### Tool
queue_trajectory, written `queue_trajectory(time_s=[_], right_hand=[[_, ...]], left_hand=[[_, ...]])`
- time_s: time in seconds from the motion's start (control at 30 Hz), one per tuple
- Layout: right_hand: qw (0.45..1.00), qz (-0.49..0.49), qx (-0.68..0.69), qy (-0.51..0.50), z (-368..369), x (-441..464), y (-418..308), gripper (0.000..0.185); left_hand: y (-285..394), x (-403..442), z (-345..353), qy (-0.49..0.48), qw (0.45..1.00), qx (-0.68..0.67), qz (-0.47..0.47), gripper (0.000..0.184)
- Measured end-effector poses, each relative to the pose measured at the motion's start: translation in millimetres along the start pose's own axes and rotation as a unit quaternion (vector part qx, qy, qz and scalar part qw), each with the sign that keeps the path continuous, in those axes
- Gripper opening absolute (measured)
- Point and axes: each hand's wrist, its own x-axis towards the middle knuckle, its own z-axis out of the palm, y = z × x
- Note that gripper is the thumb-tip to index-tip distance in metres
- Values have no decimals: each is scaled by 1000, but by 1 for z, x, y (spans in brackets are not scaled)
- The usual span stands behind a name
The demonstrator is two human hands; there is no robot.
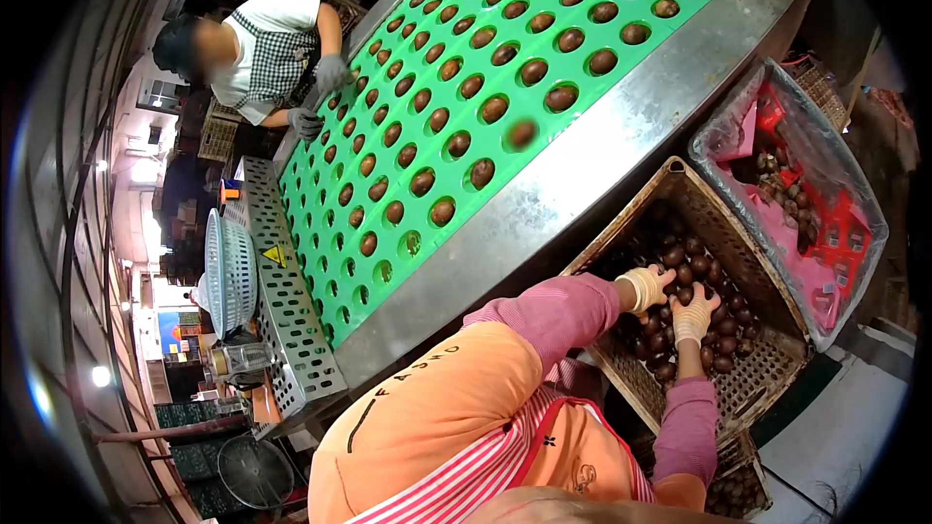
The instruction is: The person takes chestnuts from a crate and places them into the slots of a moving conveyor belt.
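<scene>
Dark brown eggs [725, 328] lie heaped in a worn plastic crate [767, 369] at the lower right. Both my hands are down in this heap, wearing cream gloves that leave the fingertips bare. My left hand [647, 288] is curled over eggs at the heap's upper side. Just below and to the right, my right hand [693, 318] has its thumb and fingers closed around eggs. The parts of the fingers among the eggs are partly hidden. Beside the crate runs a green conveyor [466, 223] with rows of holes, most holding one brown egg.
A wide metal edge [582, 175] separates the conveyor from the crate. A lined bin [864, 204] with red and pink material stands right of the crate. Across the conveyor, a person in grey gloves [333, 73] works over its far side. A white basket [231, 277] stands at the left.
</scene>
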Motion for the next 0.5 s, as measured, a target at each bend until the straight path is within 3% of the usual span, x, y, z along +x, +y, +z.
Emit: queue_trajectory(time_s=[0.2,0.37,0.5], right_hand=[[998,-57,-20,8,16,7,21,51],[996,-79,-6,31,21,9,25,50],[996,-85,21,30,24,16,32,53]], left_hand=[[-5,32,-6,-114,990,56,54,66],[-5,10,6,-19,997,42,57,73],[7,12,14,-44,999,-16,-7,83]])
